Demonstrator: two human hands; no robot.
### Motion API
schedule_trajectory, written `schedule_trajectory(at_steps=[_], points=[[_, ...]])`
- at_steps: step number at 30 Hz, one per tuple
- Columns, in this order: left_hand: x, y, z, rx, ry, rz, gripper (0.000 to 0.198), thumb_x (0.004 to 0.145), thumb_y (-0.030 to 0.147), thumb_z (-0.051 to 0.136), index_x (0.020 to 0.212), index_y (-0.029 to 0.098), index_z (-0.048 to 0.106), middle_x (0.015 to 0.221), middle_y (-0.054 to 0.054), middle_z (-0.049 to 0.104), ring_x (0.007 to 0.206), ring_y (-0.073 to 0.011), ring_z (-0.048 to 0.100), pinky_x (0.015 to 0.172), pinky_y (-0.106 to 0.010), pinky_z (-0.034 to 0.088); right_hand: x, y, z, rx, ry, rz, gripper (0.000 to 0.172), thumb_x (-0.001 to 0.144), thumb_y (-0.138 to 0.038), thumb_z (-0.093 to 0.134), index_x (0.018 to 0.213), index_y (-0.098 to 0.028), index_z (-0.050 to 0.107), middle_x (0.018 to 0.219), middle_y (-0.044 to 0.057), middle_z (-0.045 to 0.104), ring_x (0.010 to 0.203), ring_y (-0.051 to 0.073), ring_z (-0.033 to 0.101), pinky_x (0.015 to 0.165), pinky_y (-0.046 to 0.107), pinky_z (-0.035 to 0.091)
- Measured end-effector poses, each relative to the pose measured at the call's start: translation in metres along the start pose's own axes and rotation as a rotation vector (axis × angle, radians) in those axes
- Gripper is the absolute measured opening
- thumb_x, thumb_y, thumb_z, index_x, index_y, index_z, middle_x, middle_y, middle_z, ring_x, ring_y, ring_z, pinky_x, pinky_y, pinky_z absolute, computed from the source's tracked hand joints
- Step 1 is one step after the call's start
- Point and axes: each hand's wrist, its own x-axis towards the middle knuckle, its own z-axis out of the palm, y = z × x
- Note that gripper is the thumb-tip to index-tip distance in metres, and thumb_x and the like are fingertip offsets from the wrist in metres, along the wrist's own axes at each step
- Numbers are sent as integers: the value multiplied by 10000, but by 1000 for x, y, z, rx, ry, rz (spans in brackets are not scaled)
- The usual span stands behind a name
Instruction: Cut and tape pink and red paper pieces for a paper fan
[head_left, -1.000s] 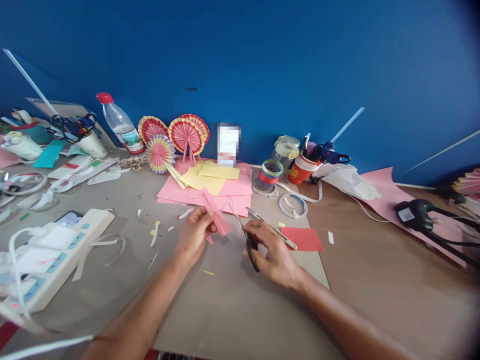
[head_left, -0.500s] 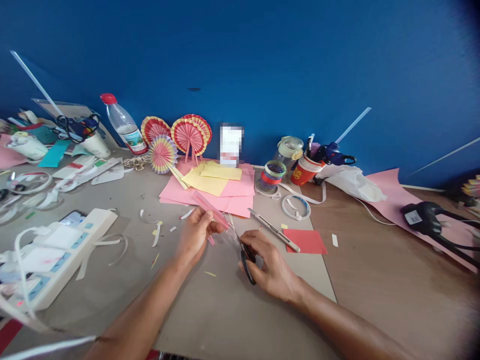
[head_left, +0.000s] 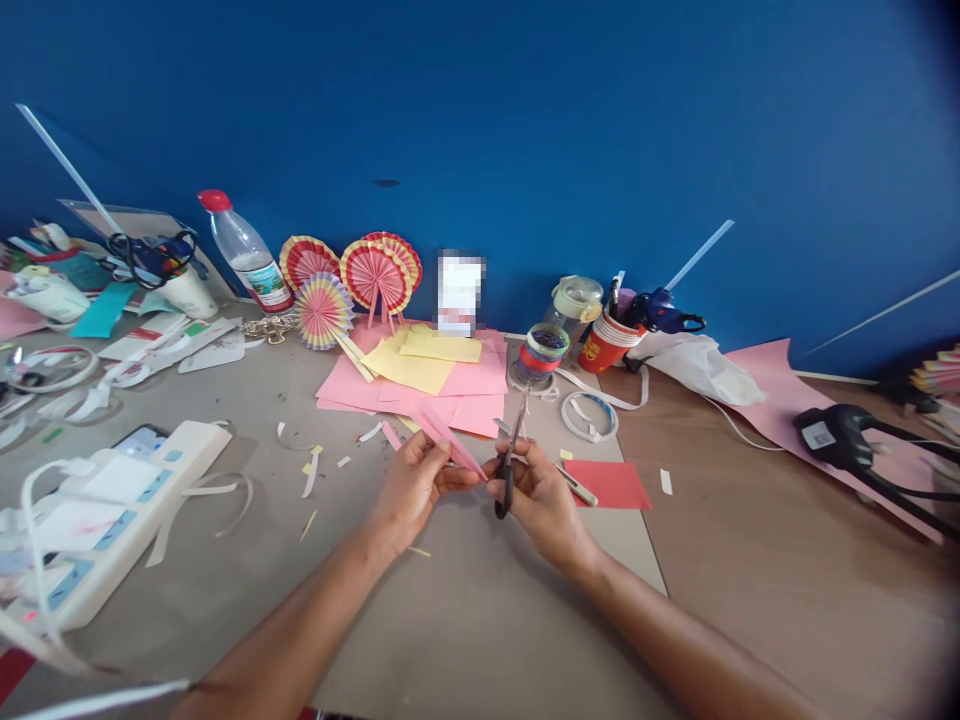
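My left hand (head_left: 411, 487) pinches a folded pink paper strip (head_left: 448, 440) at its near end; the strip slants up and to the left above the grey cardboard mat (head_left: 450, 610). My right hand (head_left: 538, 492) is closed around black-handled scissors (head_left: 510, 462), whose blades point up and away. Its fingertips also meet the strip's near end, so both hands touch each other there. A stack of pink and yellow paper sheets (head_left: 427, 380) lies just beyond the hands.
Paper fans (head_left: 352, 278), a plastic bottle (head_left: 244, 250), a tape roll stack (head_left: 541, 352) and a red cup of pens (head_left: 609, 338) line the blue wall. A white power strip (head_left: 105, 510) sits left, a utility knife (head_left: 574, 482) and red paper (head_left: 609, 483) right, a black tool (head_left: 847, 432) far right.
My right hand has moved left to meet my left hand, and the scissors have swung from pointing left to pointing up. The pink strip has tilted lower.
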Motion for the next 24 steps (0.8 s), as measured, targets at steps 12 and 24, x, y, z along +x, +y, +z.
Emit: schedule_trajectory(at_steps=[12,24], points=[[-6,-1,7,-75,-34,-63,315,675,331,785,776,159,540,617,-7,693,539,-148,684,563,-233,560,-7,3,0,-220,13,-245,357,726,-139,638,1050,-250,537,1113,56,458,871,152,568,778,336,495],[-4,-1,0,-176,-33,-89,203,698,213,761,745,143,576,609,-41,710,552,-157,690,597,-243,575,-2,0,-6,-246,118,-207,287,703,-145,640,974,-226,591,1070,53,470,646,98,517,559,261,454]])
